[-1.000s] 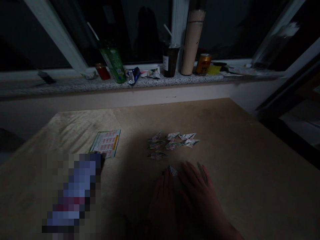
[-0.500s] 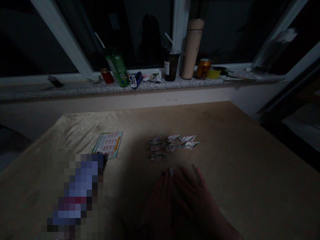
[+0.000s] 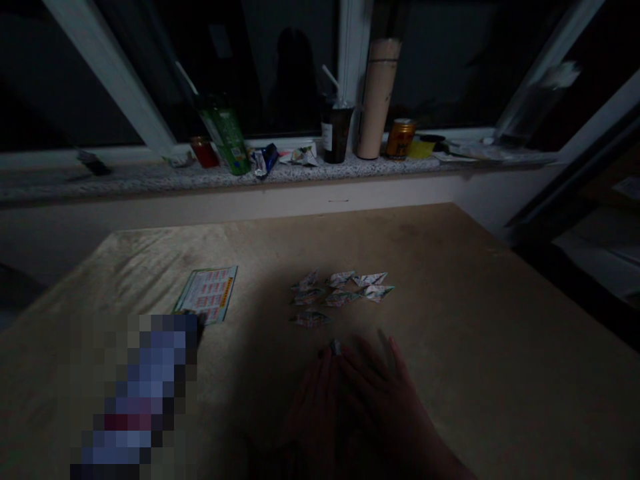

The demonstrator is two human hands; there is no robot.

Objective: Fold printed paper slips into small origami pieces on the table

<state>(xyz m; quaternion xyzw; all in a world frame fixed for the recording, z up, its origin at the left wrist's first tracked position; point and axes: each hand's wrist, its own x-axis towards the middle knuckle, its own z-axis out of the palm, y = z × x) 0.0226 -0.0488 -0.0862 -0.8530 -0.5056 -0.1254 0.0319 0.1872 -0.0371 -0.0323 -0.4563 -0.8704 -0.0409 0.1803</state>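
My left hand lies low over the table with its fingers stretched forward and close together. My right hand rests beside it, fingers long and spread, the index angled toward the left fingertips. Between the fingertips of both hands a small folded piece of printed paper shows; most of it is covered and dark. Beyond the hands lie several pointed folded paper shapes, among them a single one nearest to me and another at the right end of the group. Both thumbs are hard to make out in the shadow.
A printed card lies on the brown table, left of the paper shapes. A blurred-out blue object overlaps its near edge. On the granite sill stand a green bottle, a dark cup, a tall flask and an orange can.
The whole view has shifted slightly, so everything sits a little further left. Both hands keep nearly the same pose around the small paper; slightly more of it shows.
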